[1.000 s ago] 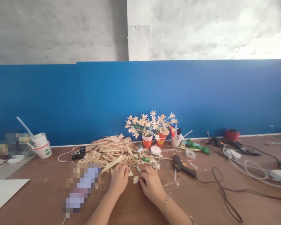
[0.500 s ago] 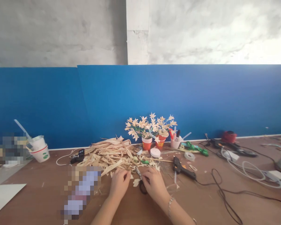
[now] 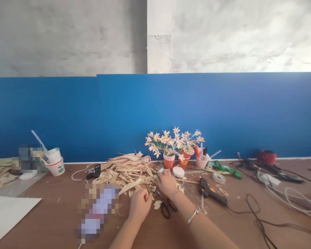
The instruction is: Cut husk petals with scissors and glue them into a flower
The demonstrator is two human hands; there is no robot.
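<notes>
My left hand (image 3: 140,205) rests at the near edge of a heap of dry pale husk strips (image 3: 129,166), its fingers curled closed; whatever they hold is hidden. My right hand (image 3: 167,184) reaches over the heap's right end, close to a white round lid-like disc (image 3: 178,172). Its fingertips point away, so their grip does not show. Black-handled scissors (image 3: 166,209) lie on the table below my right wrist, untouched. A pale cut petal piece (image 3: 158,205) is beside them.
Behind stand red paper cups (image 3: 169,162) of pale husk flowers (image 3: 168,140) and a tool cup (image 3: 202,162). A glue gun (image 3: 209,193) with a trailing cord, clear tape (image 3: 219,178) and green ribbon (image 3: 226,169) lie right. White cups (image 3: 55,167) stand left.
My right hand has left the scissors and moved forward over the husk heap. My left hand stays closed at nearly the same place. The view has swung slightly left.
</notes>
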